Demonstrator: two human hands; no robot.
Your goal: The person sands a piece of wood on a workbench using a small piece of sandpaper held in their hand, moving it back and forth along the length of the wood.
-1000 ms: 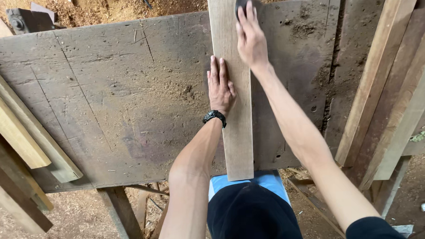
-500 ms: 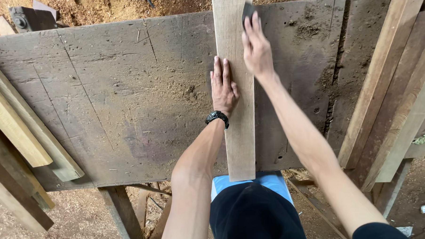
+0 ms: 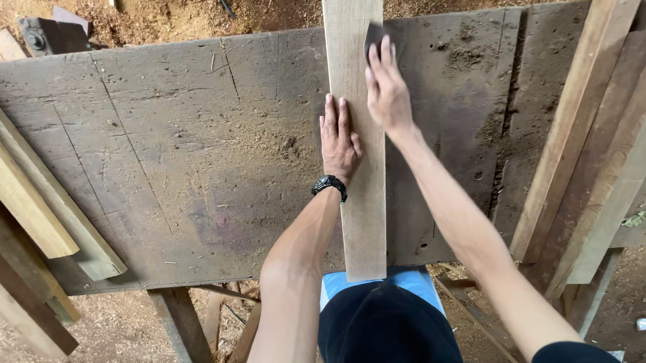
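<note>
Drawn back toward the body since a second ago, the right hand (image 3: 386, 90) now sits lower on the pale plank (image 3: 358, 152), with the dark sanding block (image 3: 373, 35) showing just beyond its fingertips at 12 o'clock. That hand lies flat, fingers close together and stretched out, pressing the block onto the plank's right edge. The left hand (image 3: 338, 141) has kept its place: palm down on the plank at the centre of the view, fingers straight and together, thumb out toward 3 o'clock, holding nothing and simply bearing on the wood. A black wristwatch (image 3: 329, 185) circles the wrist at its 6 o'clock side.

The plank runs lengthwise from 12 to 6 o'clock across the worn grey worktop (image 3: 157, 151), its near end overhanging the front edge above the person's dark trousers (image 3: 389, 329) (a strip of light blue shirt (image 3: 412, 282) shows there too). Sawdust is scattered over the worktop, thickest near the left hand.

At 9 o'clock, several lengths of timber (image 3: 23, 206) lean across the worktop's left end. At 3 o'clock, more long boards (image 3: 586, 122) lie slanted over the right end. A dark blocky object (image 3: 42, 35) rests on the sawdust-covered ground at 11 o'clock.
</note>
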